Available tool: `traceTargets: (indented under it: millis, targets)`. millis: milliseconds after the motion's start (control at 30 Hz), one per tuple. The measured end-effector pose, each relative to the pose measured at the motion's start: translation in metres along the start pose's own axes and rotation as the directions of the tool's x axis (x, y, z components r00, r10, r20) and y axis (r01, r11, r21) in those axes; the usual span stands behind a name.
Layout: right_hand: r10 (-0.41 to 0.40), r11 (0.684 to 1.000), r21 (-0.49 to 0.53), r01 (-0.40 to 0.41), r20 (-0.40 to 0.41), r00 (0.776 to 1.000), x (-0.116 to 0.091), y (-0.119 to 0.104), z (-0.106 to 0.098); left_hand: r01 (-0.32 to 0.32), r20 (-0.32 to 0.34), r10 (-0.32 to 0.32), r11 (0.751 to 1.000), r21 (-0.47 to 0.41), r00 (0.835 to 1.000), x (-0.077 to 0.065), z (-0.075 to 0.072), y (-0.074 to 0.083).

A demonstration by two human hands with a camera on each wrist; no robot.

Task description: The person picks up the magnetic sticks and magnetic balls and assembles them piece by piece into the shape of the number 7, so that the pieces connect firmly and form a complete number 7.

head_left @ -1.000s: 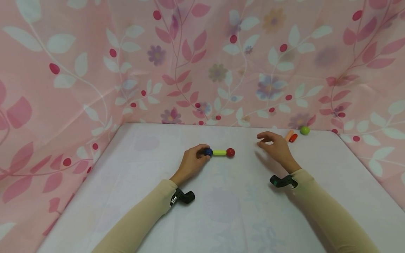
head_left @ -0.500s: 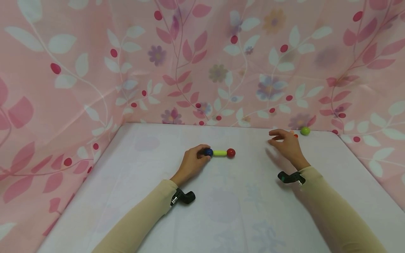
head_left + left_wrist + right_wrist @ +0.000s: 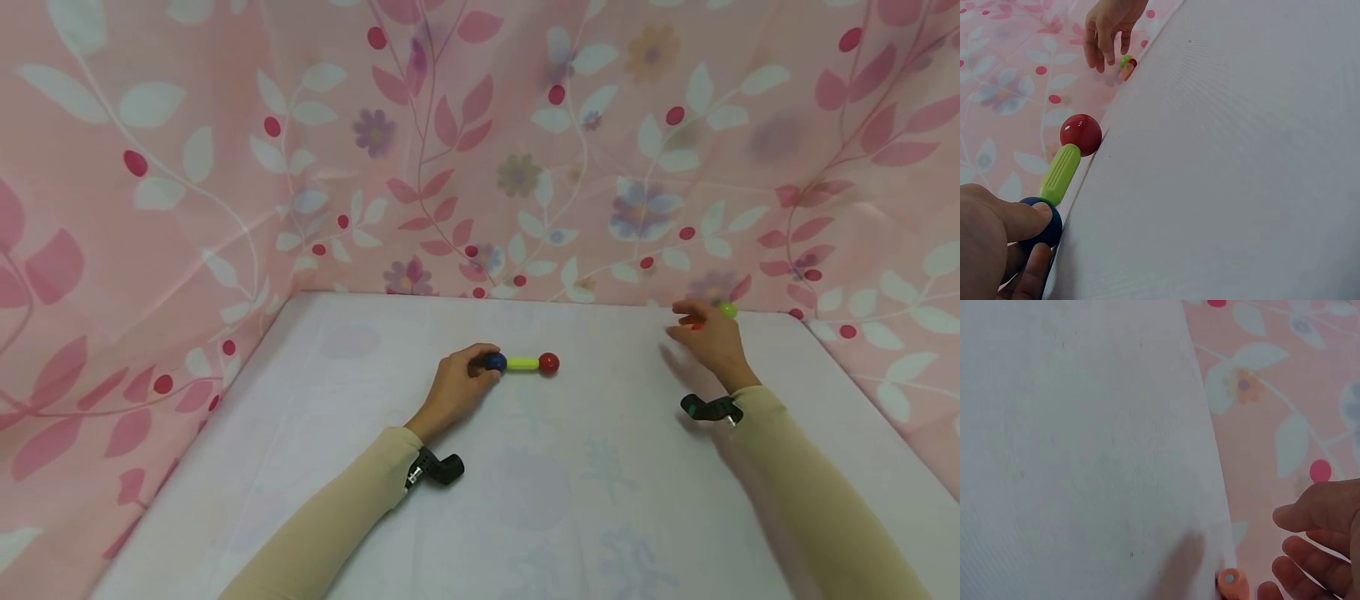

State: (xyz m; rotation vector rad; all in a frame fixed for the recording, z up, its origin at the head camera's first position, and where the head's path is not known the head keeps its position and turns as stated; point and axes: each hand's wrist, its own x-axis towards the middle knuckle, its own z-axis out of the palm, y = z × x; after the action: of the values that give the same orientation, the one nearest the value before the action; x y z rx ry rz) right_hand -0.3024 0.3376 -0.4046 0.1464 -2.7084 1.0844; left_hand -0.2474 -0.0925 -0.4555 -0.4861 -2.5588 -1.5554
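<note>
My left hand [image 3: 454,388] pinches a blue ball [image 3: 496,362] on the white table. A ribbed yellow-green stick [image 3: 522,364] joins that ball to a shiny red ball [image 3: 549,363], so the three form one straight piece. At the far right, my right hand [image 3: 712,340] hovers with loosely bent fingers and nothing held. Below and beside it lie a red stick [image 3: 697,327], mostly covered, and a green ball [image 3: 727,310]. An orange stick [image 3: 1126,72] shows in the left wrist view. Its end, with a pale round spot, peeks in at the bottom of the right wrist view.
A pink floral cloth [image 3: 480,150] hangs behind the table [image 3: 585,500] and along its sides. The loose pieces sit close to the table's back edge. A small black camera is strapped to each wrist.
My right hand has shifted right and slightly back, over the loose sticks, covering more of them. My left hand stays put with the joined piece.
</note>
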Motion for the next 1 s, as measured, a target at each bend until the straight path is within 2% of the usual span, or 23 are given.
traceTargets:
  millis: [167,367,633,767,1000]
  targets:
    - [0.029,1.000,-0.003,-0.029,0.015,0.999,0.004,0.007,-0.007,0.006,0.001,-0.006,1.000,0.003,1.000,0.000,0.000,0.000]
    - [0.064,0.996,-0.060,-0.061,0.057,0.996,0.009,0.017,-0.010,-0.002,0.004,0.002,1.000,0.009,1.000,0.000,0.001,-0.001]
    - [0.016,0.992,-0.126,-0.008,0.060,0.998,0.014,0.028,-0.011,0.006,0.001,-0.006,1.000,0.005,1.000,0.000,0.001,0.000]
    - [0.053,0.987,-0.157,-0.035,0.114,0.992,0.017,0.032,-0.013,0.003,0.002,-0.003,1.000,0.006,1.000,-0.001,0.001,0.001]
    - [0.141,0.977,-0.186,-0.101,0.219,0.965,0.021,0.036,-0.016,0.000,0.004,0.000,1.000,0.005,1.000,-0.001,0.000,0.000]
